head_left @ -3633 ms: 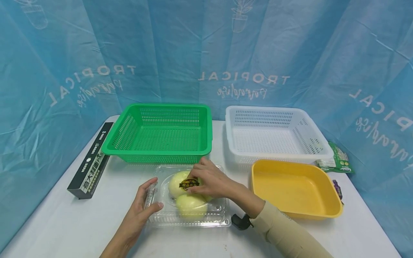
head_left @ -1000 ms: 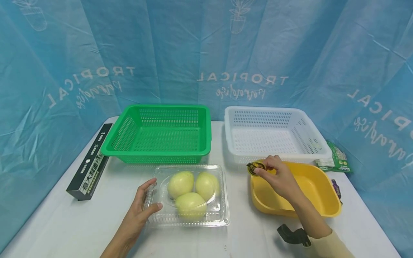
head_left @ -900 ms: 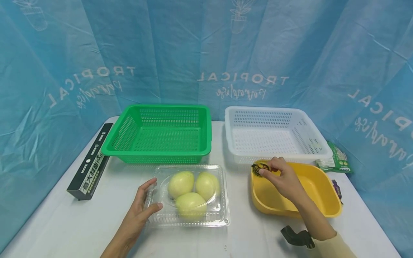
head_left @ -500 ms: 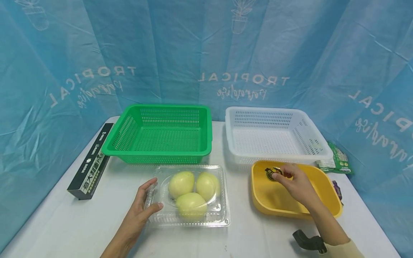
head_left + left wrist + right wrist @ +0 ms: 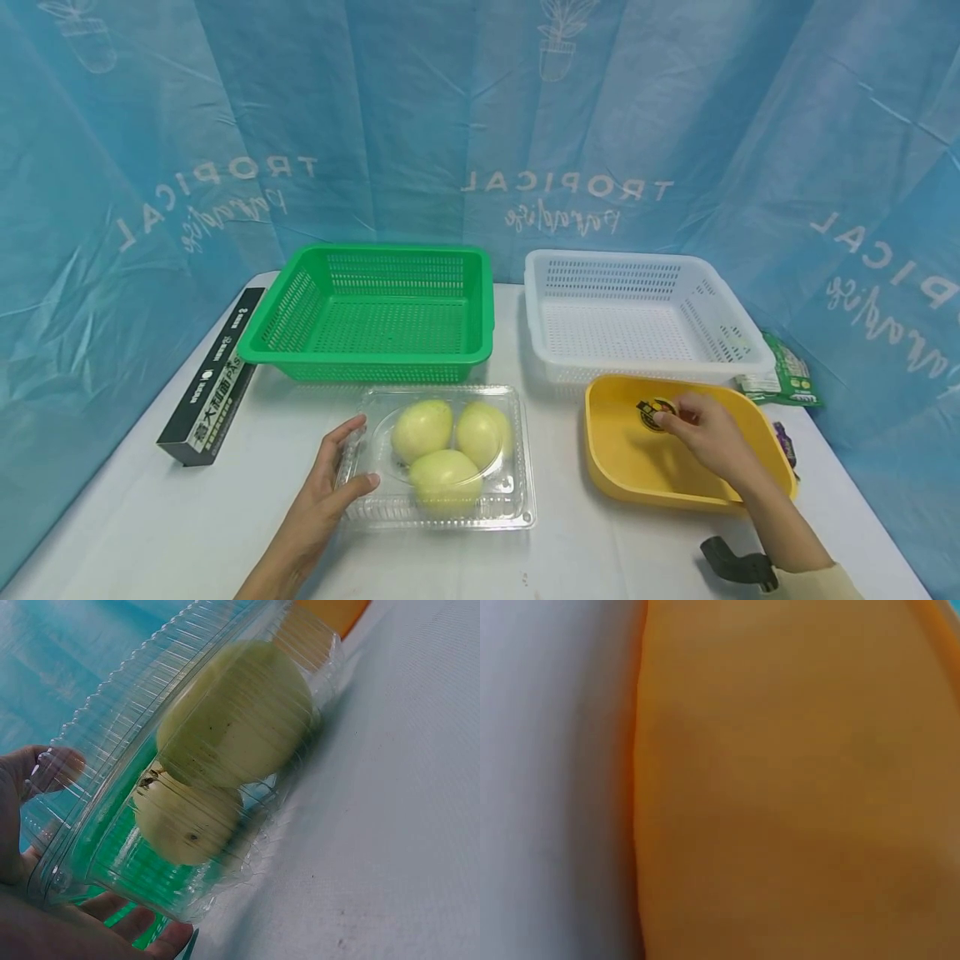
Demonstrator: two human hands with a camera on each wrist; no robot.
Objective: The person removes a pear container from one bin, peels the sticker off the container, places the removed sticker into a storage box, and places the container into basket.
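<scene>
My left hand (image 5: pixel 318 496) grips the left side of a clear plastic clamshell box (image 5: pixel 480 520), thumb on the lid and fingers along the edge. Through the lid show three pale yellow-green fruits (image 5: pixel 446 482); two of the fruits (image 5: pixel 236 712) also appear in the left wrist view. To the right, my right hand (image 5: pixel 712 437) pinches a black and gold round sticker (image 5: pixel 655 415) between thumb and fingertips, over the inside of a yellow tray (image 5: pixel 645 471). The right wrist view is filled by the yellow tray (image 5: pixel 795 772) and white tablecloth, with the hand out of sight.
At the back stand a green basket (image 5: pixel 375 367) and a white basket (image 5: pixel 652 367). A long black pasta box (image 5: pixel 210 383) lies at the left. A green packet (image 5: pixel 787 375) and a small purple packet (image 5: pixel 784 443) sit at the right, near the blue curtain.
The sticker has come off the lid in my right hand. It has travelled right, past the yellow tray's left rim and over its inside. The left hand and box stay in place.
</scene>
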